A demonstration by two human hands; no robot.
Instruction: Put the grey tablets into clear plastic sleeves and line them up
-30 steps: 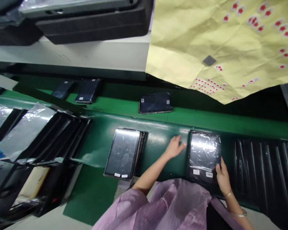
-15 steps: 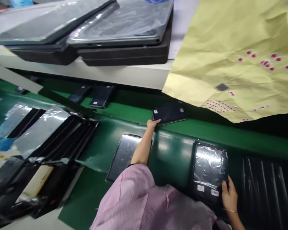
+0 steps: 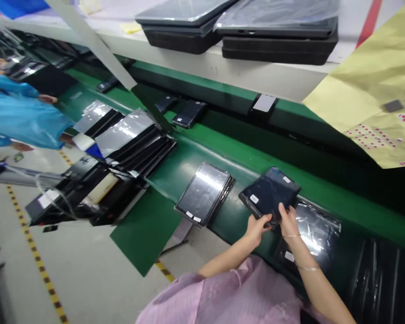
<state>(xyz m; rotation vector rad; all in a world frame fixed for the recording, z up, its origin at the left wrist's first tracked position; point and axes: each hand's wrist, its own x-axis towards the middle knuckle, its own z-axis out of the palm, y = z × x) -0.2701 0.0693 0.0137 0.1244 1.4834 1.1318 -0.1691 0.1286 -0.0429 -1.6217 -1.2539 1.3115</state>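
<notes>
Both my hands grip a dark tablet (image 3: 272, 191) in clear film, held tilted above the green bench with two small white labels facing up. My left hand (image 3: 257, 230) pinches its near edge, thumb on top. Close by, my right hand (image 3: 288, 220) holds the near right corner the same way. Partly under my right forearm lies another film-wrapped tablet (image 3: 319, 229) with a bright reflection and a white label. To the left, a small stack of wrapped tablets (image 3: 205, 193) rests on the bench, two labels on its near edge.
Several tablets lie on the green conveyor (image 3: 219, 137) behind the bench. A white shelf (image 3: 202, 60) above carries wrapped tablets on black trays. Yellow paper (image 3: 364, 103) hangs at right. Leaning tablets (image 3: 135, 139) crowd the left, near a co-worker's blue sleeve (image 3: 27, 112). Black ribbed trays (image 3: 384, 274) sit right.
My left hand has brought the dark tablet from the conveyor toward me. My right hand has left the wrapped tablet at right and now grips the dark one too. The view has shifted left.
</notes>
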